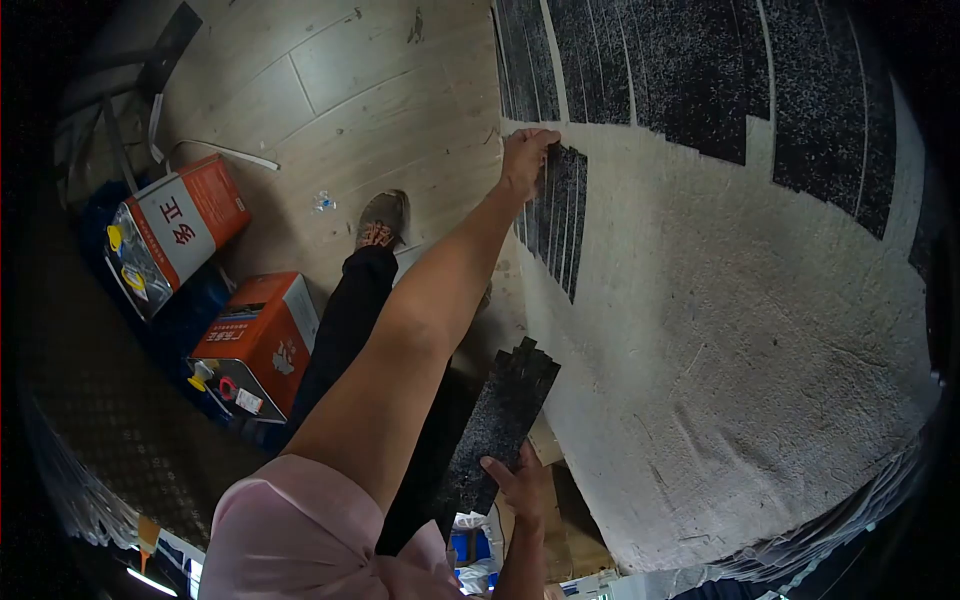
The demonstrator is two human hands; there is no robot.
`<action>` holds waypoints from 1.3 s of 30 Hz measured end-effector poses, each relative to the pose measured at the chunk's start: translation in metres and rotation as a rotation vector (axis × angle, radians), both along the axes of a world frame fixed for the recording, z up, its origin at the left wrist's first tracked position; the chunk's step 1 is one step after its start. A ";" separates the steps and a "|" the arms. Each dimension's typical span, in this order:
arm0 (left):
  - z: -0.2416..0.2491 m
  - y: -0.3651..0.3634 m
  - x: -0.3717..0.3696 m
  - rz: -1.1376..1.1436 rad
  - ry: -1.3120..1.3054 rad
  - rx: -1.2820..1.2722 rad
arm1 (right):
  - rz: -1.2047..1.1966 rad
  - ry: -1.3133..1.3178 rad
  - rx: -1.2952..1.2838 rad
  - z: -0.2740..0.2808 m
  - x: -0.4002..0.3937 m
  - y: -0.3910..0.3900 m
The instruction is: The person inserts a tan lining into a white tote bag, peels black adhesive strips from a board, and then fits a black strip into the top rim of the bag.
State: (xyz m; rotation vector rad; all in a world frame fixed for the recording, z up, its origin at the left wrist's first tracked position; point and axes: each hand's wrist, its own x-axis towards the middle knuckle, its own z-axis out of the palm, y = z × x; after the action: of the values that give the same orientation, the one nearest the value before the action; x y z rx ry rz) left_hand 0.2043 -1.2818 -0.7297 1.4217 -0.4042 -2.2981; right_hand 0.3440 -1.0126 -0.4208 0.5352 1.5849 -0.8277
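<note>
Stretched toward the pale fabric sheet (690, 330), my left hand (530, 160) has its fingers pinched together at the top end of a small group of narrow black strips (568, 220), near the sheet's left edge. What lies under the fingertips is partly hidden. Nearer my body, my right hand (518, 485) grips a stack of black speckled strips (505, 410), thumb on top and fingers mostly hidden behind. The stack is tilted, its far ends uneven. Larger rows of black strips (690, 70) lie on the upper part of the sheet, with pale gaps between them.
Two orange-and-white metal cans (180, 225) (265, 335) with yellow caps stand at the left on dark blue material. My shoe (383, 218) is on the tiled floor (330, 100), near a small crumpled scrap (323, 202). Grey bundled material (850, 520) hangs along the sheet's lower right edge.
</note>
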 end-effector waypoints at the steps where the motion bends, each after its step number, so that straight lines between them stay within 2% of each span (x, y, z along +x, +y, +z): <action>1: -0.001 -0.001 -0.001 0.002 0.028 0.026 | -0.004 0.025 -0.035 -0.002 0.002 0.002; 5: -0.007 -0.004 0.004 -0.047 0.108 -0.005 | -0.057 0.015 -0.011 -0.007 0.007 0.004; 7: -0.005 -0.003 0.003 -0.065 0.019 -0.037 | -0.077 0.010 -0.009 -0.009 0.006 0.003; 14: 0.003 -0.003 0.012 -0.148 -0.008 -0.076 | -0.047 0.085 0.009 -0.017 0.007 0.011; 20: 0.008 -0.001 0.022 -0.184 0.072 -0.092 | -0.051 0.116 0.000 -0.020 0.010 0.012; 23: 0.020 -0.002 0.023 -0.106 0.189 -0.149 | -0.081 0.096 0.010 -0.023 0.012 0.019; 26: 0.023 -0.002 0.023 -0.131 0.233 -0.151 | -0.096 0.072 0.002 -0.025 0.013 0.025; 28: 0.022 -0.002 0.022 -0.237 0.247 -0.151 | -0.076 0.082 -0.004 -0.025 0.013 0.026; 32: 0.025 0.003 0.022 -0.239 0.211 -0.198 | -0.046 0.100 -0.002 -0.025 0.016 0.029; 34: 0.033 0.008 0.021 -0.212 0.221 -0.341 | -0.061 0.120 -0.011 -0.026 0.020 0.031; 38: 0.043 0.015 0.020 -0.163 0.159 -0.296 | -0.075 0.123 -0.006 -0.028 0.024 0.037; 39: 0.042 0.016 0.020 -0.093 0.145 -0.276 | -0.055 0.135 -0.008 -0.028 0.023 0.038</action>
State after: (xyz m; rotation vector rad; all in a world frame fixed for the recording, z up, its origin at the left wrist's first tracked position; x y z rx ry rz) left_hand 0.2244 -1.2655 -0.6881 1.1172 -0.7246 -2.2928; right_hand 0.3673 -0.9751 -0.4486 0.5279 1.6952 -0.9279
